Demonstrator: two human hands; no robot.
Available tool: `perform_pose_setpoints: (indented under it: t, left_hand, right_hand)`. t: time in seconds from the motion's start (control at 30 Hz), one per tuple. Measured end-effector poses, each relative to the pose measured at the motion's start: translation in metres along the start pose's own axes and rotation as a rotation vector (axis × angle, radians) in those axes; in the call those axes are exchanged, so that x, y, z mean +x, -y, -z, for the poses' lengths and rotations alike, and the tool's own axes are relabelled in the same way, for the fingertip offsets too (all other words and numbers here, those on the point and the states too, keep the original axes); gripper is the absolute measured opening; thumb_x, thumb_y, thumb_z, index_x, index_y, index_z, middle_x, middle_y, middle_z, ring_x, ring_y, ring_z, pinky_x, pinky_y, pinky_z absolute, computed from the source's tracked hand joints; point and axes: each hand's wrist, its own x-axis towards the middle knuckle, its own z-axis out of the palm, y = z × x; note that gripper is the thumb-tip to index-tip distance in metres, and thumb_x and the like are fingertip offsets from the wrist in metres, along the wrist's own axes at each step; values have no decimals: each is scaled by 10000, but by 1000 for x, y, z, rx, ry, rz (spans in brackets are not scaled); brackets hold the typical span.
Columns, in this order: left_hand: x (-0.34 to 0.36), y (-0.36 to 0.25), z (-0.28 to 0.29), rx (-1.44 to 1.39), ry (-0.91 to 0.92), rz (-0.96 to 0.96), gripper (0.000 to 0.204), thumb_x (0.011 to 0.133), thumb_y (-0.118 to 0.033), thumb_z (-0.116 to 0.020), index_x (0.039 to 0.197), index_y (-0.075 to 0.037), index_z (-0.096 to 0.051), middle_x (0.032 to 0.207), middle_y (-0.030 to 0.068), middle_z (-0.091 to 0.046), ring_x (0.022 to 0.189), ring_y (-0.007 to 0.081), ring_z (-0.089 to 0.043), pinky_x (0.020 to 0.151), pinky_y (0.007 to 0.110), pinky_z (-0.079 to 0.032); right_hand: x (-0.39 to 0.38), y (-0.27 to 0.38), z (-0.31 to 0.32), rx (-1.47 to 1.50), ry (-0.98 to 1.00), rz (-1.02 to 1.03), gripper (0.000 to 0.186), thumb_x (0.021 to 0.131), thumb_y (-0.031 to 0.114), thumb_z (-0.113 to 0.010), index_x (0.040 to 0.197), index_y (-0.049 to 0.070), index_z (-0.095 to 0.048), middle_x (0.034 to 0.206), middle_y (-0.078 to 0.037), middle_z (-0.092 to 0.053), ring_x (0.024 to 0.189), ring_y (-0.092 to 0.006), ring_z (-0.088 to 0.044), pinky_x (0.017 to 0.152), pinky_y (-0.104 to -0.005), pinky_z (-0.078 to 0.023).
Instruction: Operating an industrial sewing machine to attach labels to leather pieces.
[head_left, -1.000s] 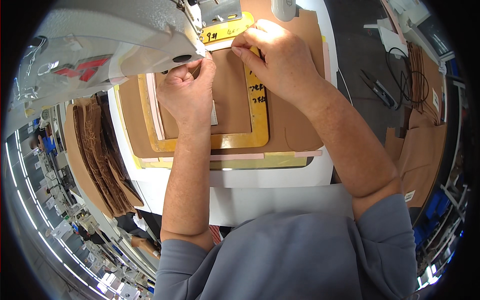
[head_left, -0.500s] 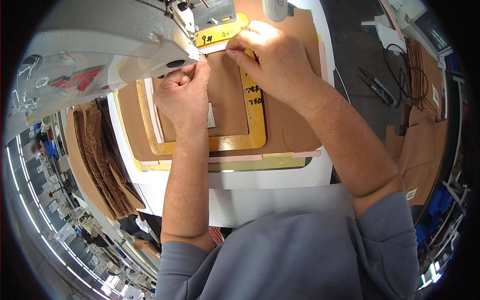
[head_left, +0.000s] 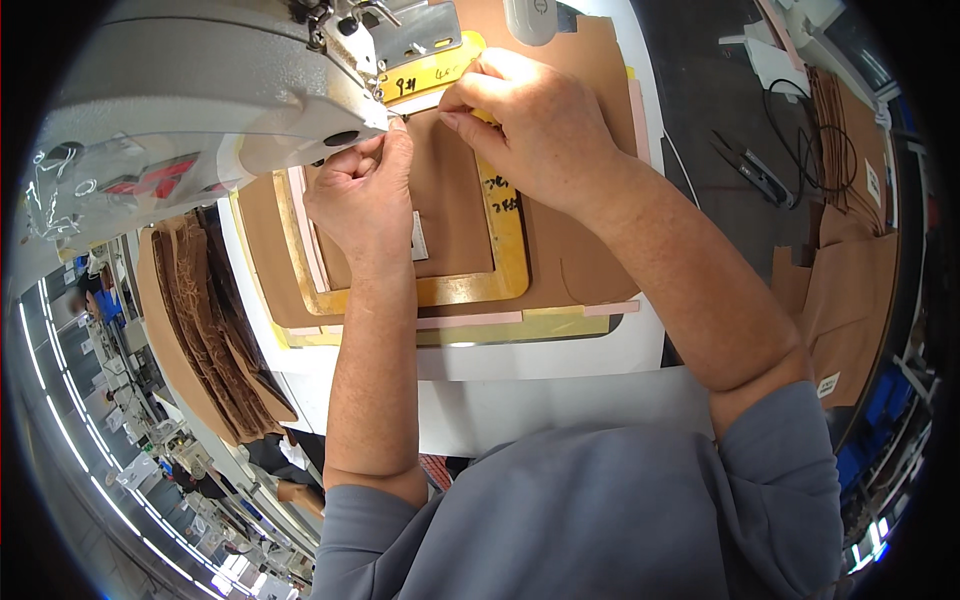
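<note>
Under the head of a grey sewing machine [head_left: 250,80], my left hand [head_left: 362,190] is closed in a pinch beside the needle area. Just to its right, my right hand [head_left: 540,125] also pinches, thumb against fingers, over the upper right corner of a yellow frame [head_left: 512,265]. Anything between either hand's fingertips is too small to make out. The frame, with black handwritten marks, lies on a brown fabric panel [head_left: 585,240]. A small white label [head_left: 419,238] shows inside the frame, beside my left wrist.
Pink and yellow strips [head_left: 470,320] edge the panel on the white table [head_left: 510,400]. Stacked brown pieces [head_left: 195,320] lie at the left. Black-and-grey thread snips [head_left: 752,170], a black cable [head_left: 840,150] and more brown panels [head_left: 850,300] are at the right.
The whole view has shifted slightly. Both hands keep their pinches by the needle area, with the right fingertips perhaps a touch nearer the left hand.
</note>
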Motion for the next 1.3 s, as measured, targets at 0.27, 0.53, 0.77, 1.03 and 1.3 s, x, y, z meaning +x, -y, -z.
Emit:
perform_pose_setpoints:
  t: [0.27,0.53,0.77,1.03,1.3]
  left_hand:
    - [1,5,0,33,-3,-39,169,841,-136,-834,808,21,-781,568,-96,-503,565,15,-422,545,215,-368]
    - [-2,1,1,-36,20,-15,149,852,-98,-829,881,41,-787,594,-95,-510,572,6,-426,543,189,-353]
    - [-5,4,6,-66,154,-215,137,833,-56,-830,960,-7,-808,689,-80,-585,632,16,-485,587,193,-406]
    - [-8,-1,5,-4,195,-344,109,838,-52,-835,945,-47,-813,798,8,-743,685,68,-598,661,223,-487]
    - [-6,2,3,70,192,-366,104,825,-76,-843,917,-40,-810,749,-9,-715,651,52,-584,635,215,-476]
  right_hand:
    - [1,0,-10,30,-3,170,81,788,166,-774,778,98,-732,807,-48,-646,783,-254,-674,651,-411,-523]
    - [1,1,-8,63,-24,133,74,794,170,-782,825,107,-762,807,-40,-653,829,-245,-675,692,-417,-519]
    - [7,-4,-7,217,-39,142,169,868,158,-778,990,53,-729,857,-100,-669,791,-272,-667,705,-391,-531]
    - [8,-2,-1,206,24,2,162,866,159,-786,920,34,-699,823,-117,-689,748,-276,-678,703,-386,-544]
    - [6,-5,-9,127,-40,58,143,853,131,-770,875,31,-671,838,-129,-680,765,-307,-676,702,-412,-538]
